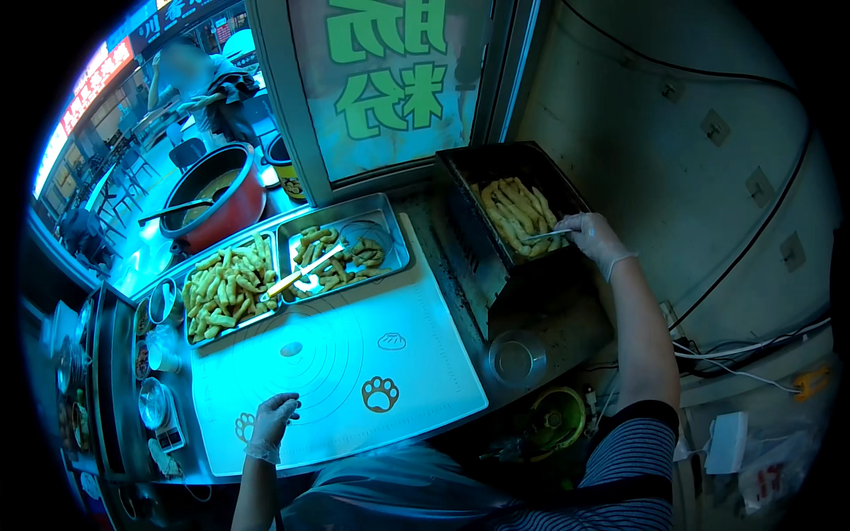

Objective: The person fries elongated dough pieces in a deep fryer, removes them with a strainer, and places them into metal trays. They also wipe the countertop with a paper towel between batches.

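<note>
My right hand (590, 240), in a clear plastic glove, is shut on a thin metal utensil (548, 235) whose far part lies among the pale strips of food (518, 209) in a dark metal fryer (465, 162). My left hand (277, 415), gloved too, hovers over the near left part of a white silicone mat (425, 332), fingers curled, with nothing seen in it. Beyond the mat, one metal tray holds a heap of fried pieces (229, 285); the tray beside it (400, 249) holds browner pieces (332, 269) and a wire skimmer (364, 240) with a yellow handle.
A red pot (222, 219) with a ladle (176, 211) stands beyond the trays. A digital scale (170, 435) and small bowls line the left side. A clear round container (518, 358) sits near the fryer. Cables (737, 352) hang at the right wall. Another person (206, 99) is outside.
</note>
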